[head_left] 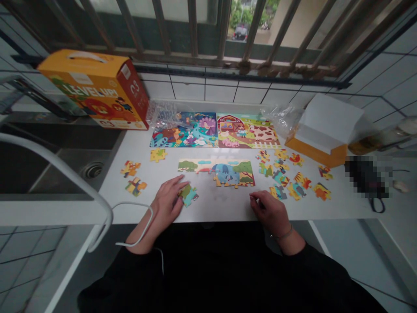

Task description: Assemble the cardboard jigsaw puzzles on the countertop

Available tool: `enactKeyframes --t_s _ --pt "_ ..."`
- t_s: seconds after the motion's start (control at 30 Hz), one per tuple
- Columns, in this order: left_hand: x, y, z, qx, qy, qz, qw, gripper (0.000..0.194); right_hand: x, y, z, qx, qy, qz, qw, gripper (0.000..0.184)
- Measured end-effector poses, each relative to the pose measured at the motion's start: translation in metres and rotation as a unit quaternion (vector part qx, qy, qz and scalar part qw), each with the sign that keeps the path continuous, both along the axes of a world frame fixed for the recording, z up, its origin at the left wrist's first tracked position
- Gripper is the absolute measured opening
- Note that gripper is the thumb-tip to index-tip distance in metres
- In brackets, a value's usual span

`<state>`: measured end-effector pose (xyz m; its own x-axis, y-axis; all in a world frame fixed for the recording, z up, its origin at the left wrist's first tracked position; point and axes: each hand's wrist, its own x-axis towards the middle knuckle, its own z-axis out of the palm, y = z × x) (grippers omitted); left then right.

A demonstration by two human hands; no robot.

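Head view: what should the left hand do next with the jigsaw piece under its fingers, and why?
Probably slide the jigsaw piece toward the part-built puzzle: the left hand touches it, and its green and blue seem to match that puzzle's trees and elephant.

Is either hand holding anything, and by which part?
The left hand has a jigsaw piece by its left edge, at the fingertips; the right hand holds nothing visible.

A pixelated dark object (368,177) is too blurred to name, and the left hand (167,201) partly hides a puzzle piece (189,195).
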<state>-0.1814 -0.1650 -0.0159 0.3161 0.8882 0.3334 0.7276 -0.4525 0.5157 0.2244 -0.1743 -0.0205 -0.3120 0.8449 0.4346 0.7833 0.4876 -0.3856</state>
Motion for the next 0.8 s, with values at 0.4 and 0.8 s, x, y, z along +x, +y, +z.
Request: enactKeyframes --t_s 0.4,0.8 --pt "0.006 -0.007 -0.001 -0.036 0.085 0.085 0.992 0.059 -0.002 0.002 0.002 0.009 0.007 0.011 1.0 0.007" --pt "0.013 -0.016 0.003 -0.051 0.095 0.163 0.981 0.05 0.003 0.007 0.0 0.007 -0.008 -0.02 1.0 0.01"
